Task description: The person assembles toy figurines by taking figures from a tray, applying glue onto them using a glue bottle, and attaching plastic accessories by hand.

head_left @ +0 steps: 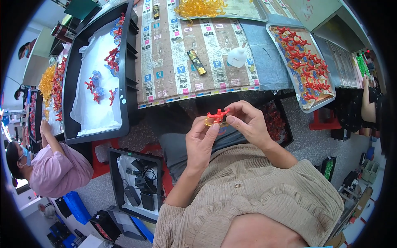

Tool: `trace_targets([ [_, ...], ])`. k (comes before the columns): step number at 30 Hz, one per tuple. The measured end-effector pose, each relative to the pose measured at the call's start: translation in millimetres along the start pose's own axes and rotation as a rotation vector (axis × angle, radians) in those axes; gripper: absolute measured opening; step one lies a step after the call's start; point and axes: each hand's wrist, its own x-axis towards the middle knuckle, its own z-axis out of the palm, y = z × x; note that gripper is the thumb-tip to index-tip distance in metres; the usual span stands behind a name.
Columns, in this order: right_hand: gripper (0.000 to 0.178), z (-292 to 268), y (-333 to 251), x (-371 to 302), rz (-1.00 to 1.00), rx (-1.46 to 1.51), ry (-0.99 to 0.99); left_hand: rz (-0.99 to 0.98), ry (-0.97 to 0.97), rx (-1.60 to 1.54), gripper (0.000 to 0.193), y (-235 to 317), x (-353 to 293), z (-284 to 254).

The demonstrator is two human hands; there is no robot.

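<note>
Over my lap, in front of the table's near edge, a small red toy figure (218,115) with outstretched arms is held between both hands. My left hand (200,142) pinches it from below, and a yellow see-through piece (209,122) shows by the fingers. A bluish see-through part is partly hidden beneath. My right hand (251,125) has thumb and forefinger closed on the figure's arm on the right side. On the table beyond stand a white squeeze bottle (237,57) with a thin tip and, lying down, a black-and-gold tube (196,62).
At left, a black tray (131,66) holds red figures with blue pieces on white paper. A metal tray (298,96) of red figures is at right; yellow pieces (202,7) lie in another at the back. Co-workers (58,169) sit nearby. A black crate (161,177) holds power adapters.
</note>
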Motion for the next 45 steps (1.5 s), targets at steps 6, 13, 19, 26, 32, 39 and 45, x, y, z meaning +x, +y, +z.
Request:
trace_targets([
  [6, 0.025, 4.1, -0.4, 1.1, 0.110, 0.222, -0.078, -0.132, -0.021, -0.147, 0.025, 4.3, -0.4, 1.2],
  [13, 0.022, 7.7, -4.0, -1.5, 0.138, 0.248, -0.097, -0.059, -0.028, -0.088, 0.022, 0.1, -1.9, -1.4],
  [19, 0.022, 4.6, -1.1, -5.0, 0.149, 0.218, -0.086, 0.049, -0.012, 0.041, 0.022, -3.7, -1.7, -0.4],
  [26, 0.023, -0.2, -0.5, -3.2, 0.076, 0.167, -0.113, -0.048, -0.072, -0.038, 0.020, 1.0, -0.1, 0.0],
  [32, 0.022, -7.1, -0.7, -6.5, 0.195, 0.303, -0.148, -0.153, -0.021, -0.237, 0.028, 5.4, -0.7, -6.0],
  [39, 0.015, -6.2, -4.3, -9.6, 0.098, 0.186, -0.138, -0.162, -0.092, -0.310, 0.027, 9.2, -2.4, -10.2],
  [45, 0.013, -4.9, -7.3, -10.7, 0.007, -0.043, -0.078, -0.155, -0.031, -0.249, 0.032, 10.3, -3.4, -4.9],
])
